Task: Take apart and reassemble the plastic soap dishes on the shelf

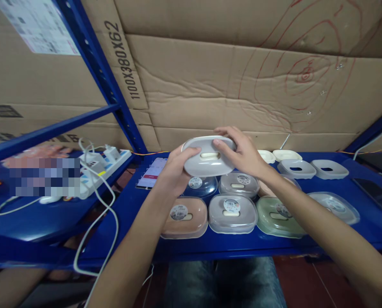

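Note:
A grey oval plastic box (206,166) with a cream slot piece in its face is held up over the shelf, tilted toward me. My left hand (178,169) grips its left end, thumb on the front face. Around the right end is my right hand (238,149), its thumb pressed near the cream slot piece (210,155) and fingers behind the top edge. Below stand lidded oval boxes with round stickers: a peach one (191,226), a grey one (247,218), a green one (267,218) and a dark blue one (206,188), among others.
Pale grey oval parts with slots (296,169) and cream parts (287,155) sit at the back right. A clear cover (346,209) and a dark phone (375,194) lie right. At left are a lit phone (152,173), a power strip (91,182) and a white cable (115,214).

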Tool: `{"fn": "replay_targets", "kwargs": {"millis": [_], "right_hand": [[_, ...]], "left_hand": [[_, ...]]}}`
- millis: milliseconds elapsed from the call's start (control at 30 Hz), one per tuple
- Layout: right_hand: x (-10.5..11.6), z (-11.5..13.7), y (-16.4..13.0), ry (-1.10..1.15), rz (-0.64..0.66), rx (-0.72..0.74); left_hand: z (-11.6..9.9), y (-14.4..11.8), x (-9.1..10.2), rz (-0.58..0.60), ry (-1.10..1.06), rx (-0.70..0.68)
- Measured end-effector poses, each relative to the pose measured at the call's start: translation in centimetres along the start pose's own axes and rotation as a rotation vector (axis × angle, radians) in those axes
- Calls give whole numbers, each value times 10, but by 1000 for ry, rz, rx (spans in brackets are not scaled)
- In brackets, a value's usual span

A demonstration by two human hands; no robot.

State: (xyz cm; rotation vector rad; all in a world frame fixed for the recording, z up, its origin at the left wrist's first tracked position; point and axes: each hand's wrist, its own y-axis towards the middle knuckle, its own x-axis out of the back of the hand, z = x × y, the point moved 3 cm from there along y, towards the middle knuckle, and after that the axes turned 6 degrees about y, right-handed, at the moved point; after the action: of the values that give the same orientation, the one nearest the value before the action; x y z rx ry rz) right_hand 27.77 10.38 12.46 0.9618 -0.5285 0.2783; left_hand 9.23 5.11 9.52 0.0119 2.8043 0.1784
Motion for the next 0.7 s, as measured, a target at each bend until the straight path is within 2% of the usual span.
{"fn": "replay_targets", "kwargs": {"millis": [100,233,533,600,700], "right_hand": [[2,-6,-1,59,34,-68],[3,-5,-4,45,-13,-101],[2,-2,-1,40,-30,-24],[3,-6,2,110,-80,-71],[2,-14,4,144,-106,-132]], "left_hand": [[3,2,1,-6,31,12],[5,3,1,-12,56,32],[3,2,5,14,84,2],[-2,5,11,-34,52,-24],[-13,12,28,-209,-89,-114]]}}
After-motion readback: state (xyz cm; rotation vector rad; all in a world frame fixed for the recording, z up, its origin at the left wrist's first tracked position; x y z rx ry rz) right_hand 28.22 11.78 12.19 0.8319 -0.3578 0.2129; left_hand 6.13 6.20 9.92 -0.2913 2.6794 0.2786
